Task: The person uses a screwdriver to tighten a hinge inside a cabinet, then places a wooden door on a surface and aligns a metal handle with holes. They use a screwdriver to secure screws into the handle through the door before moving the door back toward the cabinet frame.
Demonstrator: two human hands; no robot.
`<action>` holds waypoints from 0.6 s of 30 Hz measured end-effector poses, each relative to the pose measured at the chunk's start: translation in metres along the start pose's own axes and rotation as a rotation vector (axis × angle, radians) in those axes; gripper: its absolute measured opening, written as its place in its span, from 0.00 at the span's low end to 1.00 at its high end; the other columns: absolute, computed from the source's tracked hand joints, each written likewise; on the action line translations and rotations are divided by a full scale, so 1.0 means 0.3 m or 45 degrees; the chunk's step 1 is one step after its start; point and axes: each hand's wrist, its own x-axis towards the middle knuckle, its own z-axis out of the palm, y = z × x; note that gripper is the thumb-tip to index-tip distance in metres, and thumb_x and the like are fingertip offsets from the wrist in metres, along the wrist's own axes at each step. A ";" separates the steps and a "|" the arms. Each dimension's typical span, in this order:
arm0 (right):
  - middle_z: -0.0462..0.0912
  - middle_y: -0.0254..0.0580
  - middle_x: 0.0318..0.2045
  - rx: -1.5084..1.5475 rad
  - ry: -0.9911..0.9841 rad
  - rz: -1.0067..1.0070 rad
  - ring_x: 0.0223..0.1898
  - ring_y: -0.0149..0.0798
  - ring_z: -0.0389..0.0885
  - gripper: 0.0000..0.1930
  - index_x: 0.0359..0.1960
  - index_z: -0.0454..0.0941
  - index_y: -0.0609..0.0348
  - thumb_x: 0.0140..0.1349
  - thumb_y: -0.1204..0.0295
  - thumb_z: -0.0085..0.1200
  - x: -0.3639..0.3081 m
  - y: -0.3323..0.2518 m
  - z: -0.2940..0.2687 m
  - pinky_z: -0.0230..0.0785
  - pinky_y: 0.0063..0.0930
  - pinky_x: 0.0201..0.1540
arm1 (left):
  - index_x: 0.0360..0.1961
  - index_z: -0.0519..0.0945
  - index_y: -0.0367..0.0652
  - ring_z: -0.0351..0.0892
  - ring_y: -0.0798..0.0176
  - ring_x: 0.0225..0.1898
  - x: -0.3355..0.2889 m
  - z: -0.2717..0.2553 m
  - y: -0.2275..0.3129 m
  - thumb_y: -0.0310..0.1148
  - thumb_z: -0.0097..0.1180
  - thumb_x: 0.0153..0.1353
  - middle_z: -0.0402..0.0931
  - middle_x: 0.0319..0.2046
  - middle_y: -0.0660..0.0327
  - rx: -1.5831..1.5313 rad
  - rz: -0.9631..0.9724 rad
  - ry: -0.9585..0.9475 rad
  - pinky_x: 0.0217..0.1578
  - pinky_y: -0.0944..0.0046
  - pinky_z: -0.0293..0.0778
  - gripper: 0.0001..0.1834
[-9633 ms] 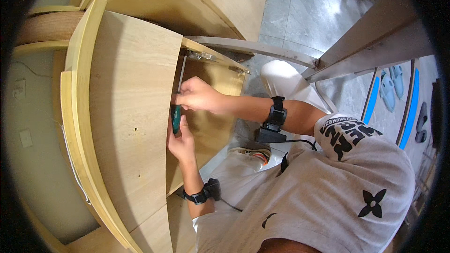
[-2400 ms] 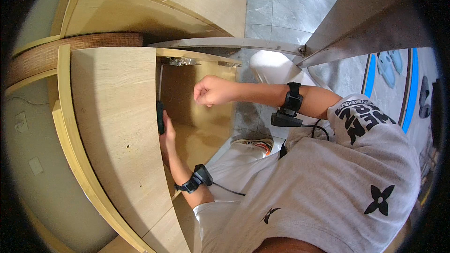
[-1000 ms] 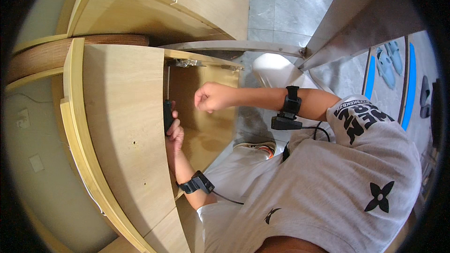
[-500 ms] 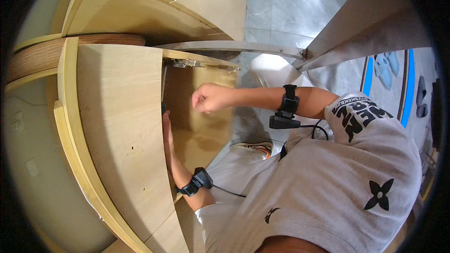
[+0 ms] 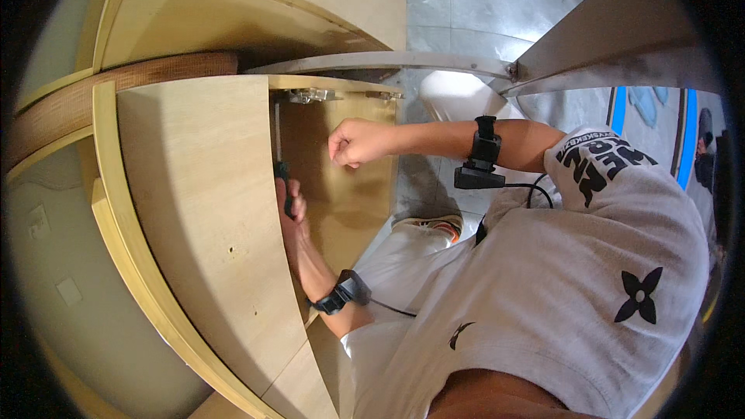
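Note:
My left hand [image 5: 292,200] is wrapped round the dark green handle of a screwdriver [image 5: 281,171], just inside the opening of a pale wooden cabinet [image 5: 194,178]. The screwdriver's thin metal shaft points away from me along the panel's inner edge, toward a metal hinge [image 5: 310,95] at the far corner. To the right, my right hand [image 5: 355,143] hovers in front of the opening with its fingers curled together; whatever they may hold is hidden. A second metal hinge part [image 5: 384,95] sits on the far wooden edge.
Beyond the cabinet stand more wooden panels [image 5: 233,12] and a curved metal bar [image 5: 388,58]. A white rounded object [image 5: 458,97] is on the tiled floor near a large brown slanted panel [image 5: 621,23]. Blue slippers [image 5: 644,105] lie at far right.
My left hand has come farther into view from behind the panel edge, showing the screwdriver's handle and shaft. My right hand has moved slightly right and away from me, still curled.

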 end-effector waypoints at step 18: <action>0.77 0.37 0.19 -0.033 -0.065 -0.089 0.21 0.28 0.74 0.08 0.29 0.77 0.63 0.52 0.70 0.52 0.007 -0.067 0.039 0.67 0.23 0.25 | 0.63 0.55 0.33 0.61 0.68 0.20 -0.037 0.042 0.017 0.34 0.42 0.64 0.72 0.38 0.48 -0.490 -0.198 -0.460 0.15 0.74 0.59 0.28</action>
